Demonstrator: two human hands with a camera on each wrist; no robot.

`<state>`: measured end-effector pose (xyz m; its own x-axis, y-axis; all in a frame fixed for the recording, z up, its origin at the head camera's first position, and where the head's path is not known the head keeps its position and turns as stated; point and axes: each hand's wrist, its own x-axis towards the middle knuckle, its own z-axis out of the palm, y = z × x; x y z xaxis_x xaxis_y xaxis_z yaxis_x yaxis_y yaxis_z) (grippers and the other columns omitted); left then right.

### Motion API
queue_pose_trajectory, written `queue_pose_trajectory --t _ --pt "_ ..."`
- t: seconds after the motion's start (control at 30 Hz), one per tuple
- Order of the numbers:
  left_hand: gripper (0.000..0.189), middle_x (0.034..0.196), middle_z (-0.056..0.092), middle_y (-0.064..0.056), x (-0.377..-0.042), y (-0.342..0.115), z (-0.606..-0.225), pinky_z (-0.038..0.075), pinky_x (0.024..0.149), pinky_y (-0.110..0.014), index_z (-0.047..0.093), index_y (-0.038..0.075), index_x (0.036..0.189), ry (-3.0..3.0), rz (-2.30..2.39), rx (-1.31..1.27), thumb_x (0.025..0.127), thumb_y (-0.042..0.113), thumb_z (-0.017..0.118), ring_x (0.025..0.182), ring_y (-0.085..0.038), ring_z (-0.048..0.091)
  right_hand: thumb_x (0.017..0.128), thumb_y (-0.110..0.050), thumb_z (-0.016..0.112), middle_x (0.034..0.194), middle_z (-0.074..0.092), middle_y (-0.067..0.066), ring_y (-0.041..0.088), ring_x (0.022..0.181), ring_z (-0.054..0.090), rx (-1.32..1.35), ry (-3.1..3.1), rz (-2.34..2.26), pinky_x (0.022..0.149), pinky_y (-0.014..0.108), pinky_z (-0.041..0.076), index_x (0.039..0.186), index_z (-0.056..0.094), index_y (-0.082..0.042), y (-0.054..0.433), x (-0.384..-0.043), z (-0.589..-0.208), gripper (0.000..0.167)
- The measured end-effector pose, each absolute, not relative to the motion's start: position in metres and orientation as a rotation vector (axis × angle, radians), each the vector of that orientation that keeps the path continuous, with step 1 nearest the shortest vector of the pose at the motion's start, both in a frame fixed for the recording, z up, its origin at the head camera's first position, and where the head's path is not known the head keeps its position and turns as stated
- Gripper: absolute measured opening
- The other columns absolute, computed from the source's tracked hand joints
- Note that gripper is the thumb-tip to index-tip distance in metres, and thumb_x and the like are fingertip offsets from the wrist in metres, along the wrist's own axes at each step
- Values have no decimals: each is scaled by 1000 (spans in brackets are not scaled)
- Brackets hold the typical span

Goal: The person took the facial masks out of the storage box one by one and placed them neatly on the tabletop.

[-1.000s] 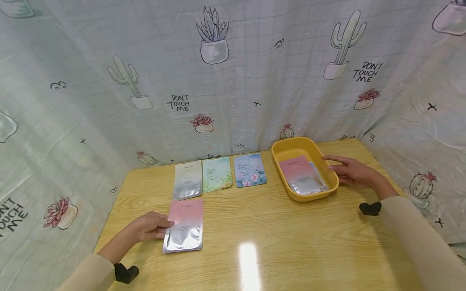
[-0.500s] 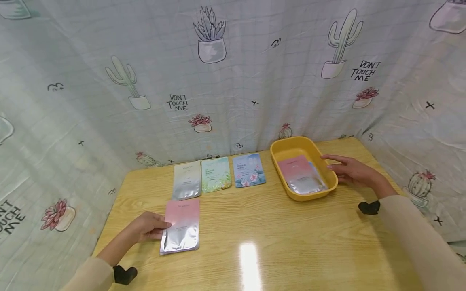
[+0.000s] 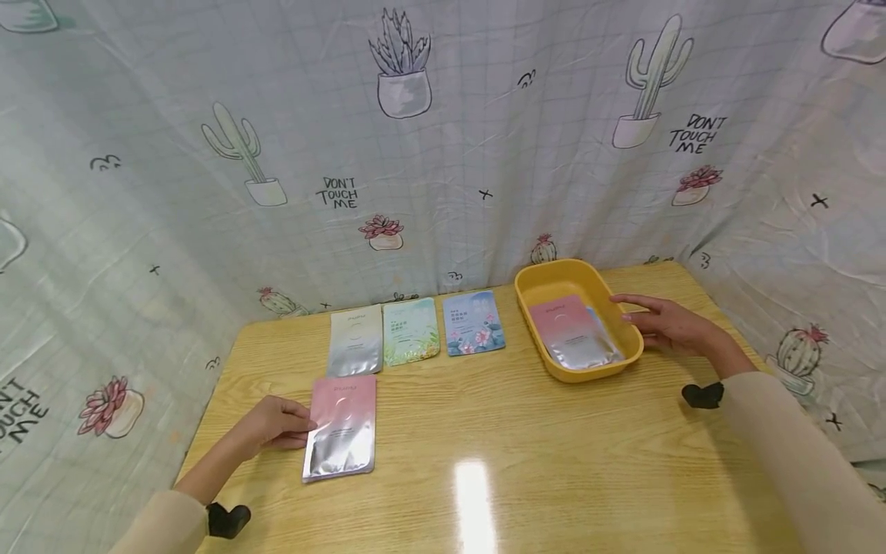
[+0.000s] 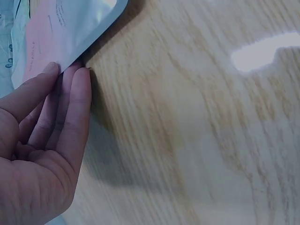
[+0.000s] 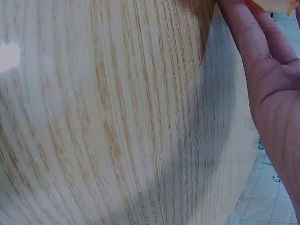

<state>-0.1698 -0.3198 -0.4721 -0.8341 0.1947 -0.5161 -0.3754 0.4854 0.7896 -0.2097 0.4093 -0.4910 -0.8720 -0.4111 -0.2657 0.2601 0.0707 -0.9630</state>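
Observation:
My left hand [image 3: 273, 425] pinches the left edge of a pink-and-silver sheet-mask packet [image 3: 341, 431], thumb on top and other fingers at its underside. In the left wrist view, the thumb overlaps the pink packet's corner [image 4: 44, 44]. At the right, my right hand [image 3: 671, 323] holds the side rim of a yellow plastic bin [image 3: 564, 273], with fingertips over the rim. Inside the bin lies another pink-and-silver packet [image 3: 573, 332], partly covering a blue one [image 3: 602, 327]. The right wrist view shows the right hand [image 5: 269, 61] mostly cut off, with little of the bin visible.
Along the back of the wooden table [image 3: 429, 431] lie a cream-and-silver packet [image 3: 356, 341], a green packet [image 3: 411, 331] and a blue floral packet [image 3: 474, 323]. A cactus-print curtain [image 3: 443, 154] hangs behind and at both sides.
The left hand and pink packet have shifted slightly left, and the thumb overlaps the packet's edge less. The right hand and the bin hold their place.

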Motion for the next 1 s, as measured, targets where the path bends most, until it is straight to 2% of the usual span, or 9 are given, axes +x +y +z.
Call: queue_pose_trajectory --t 0.37,0.5,0.63,0.77,1.0 --pt "17 95 75 -16 -169 -325 -477 63 72 -34 69 -15 108 2279 1329 -139 95 -4 66 77 -16 72 110 -11 47 133 65 -9 13 116 66 -134 1861 -1862 92 34 58 159 31 -19 409 -210 -490 52" --pt "11 87 74 -13 -167 -321 -475 63 67 -33 71 -11 98 2378 1237 -146 92 -2 72 73 -17 71 109 -11 48 132 66 -8 13 115 66 -125 1857 -1865 91 33 58 158 33 -20 408 -210 -489 52" --pt "10 76 72 -7 -164 -314 -468 60 59 -32 71 -5 88 2581 1017 -26 89 3 77 66 -18 69 109 -10 47 134 65 -6 14 116 66 -139 1834 -1878 92 34 58 159 32 -20 408 -210 -489 52" --pt "14 76 72 -6 -164 -302 -455 55 57 -32 72 -2 94 2833 728 188 88 8 79 66 -19 67 110 -9 46 134 65 -6 14 117 66 -158 1830 -1879 92 34 58 159 31 -18 409 -210 -489 52" --pt "22 90 75 -10 -165 -257 -439 61 70 -42 73 -3 107 2972 558 462 88 7 78 82 -27 72 110 -10 46 134 65 -8 13 118 65 -156 1853 -1857 93 34 58 159 29 -16 409 -210 -489 52"
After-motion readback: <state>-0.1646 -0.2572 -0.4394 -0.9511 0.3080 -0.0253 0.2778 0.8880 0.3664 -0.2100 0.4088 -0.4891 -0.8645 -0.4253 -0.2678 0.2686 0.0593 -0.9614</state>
